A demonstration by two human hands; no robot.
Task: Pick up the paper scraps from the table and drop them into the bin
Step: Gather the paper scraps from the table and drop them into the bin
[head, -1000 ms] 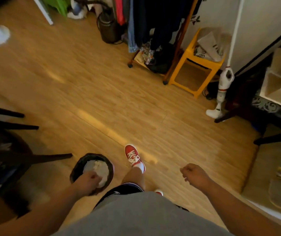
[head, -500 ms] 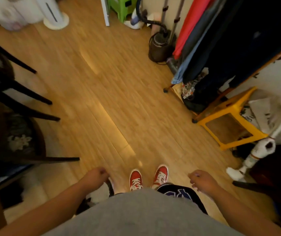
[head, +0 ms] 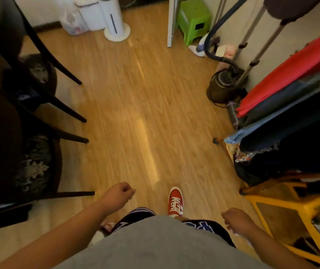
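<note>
Paper scraps, table and bin were all out of view; left hand point(head: 119, 193) and right hand point(head: 236, 220) hung loosely curled, apparently empty, above wooden floor point(head: 136, 94), progress unclear.

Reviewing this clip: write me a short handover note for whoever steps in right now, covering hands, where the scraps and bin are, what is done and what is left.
Left hand: loosely curled, nothing visible in its grip.
Right hand: loosely curled, nothing visible in it either.
Bin, table top and paper scraps: none in view; the camera looks at bare wooden floor, with dark chairs to the left and a clothes rack to the right.
Done: cannot tell from this view.
Left: find the table, check for remaining scraps, carry them to the bin.
</note>
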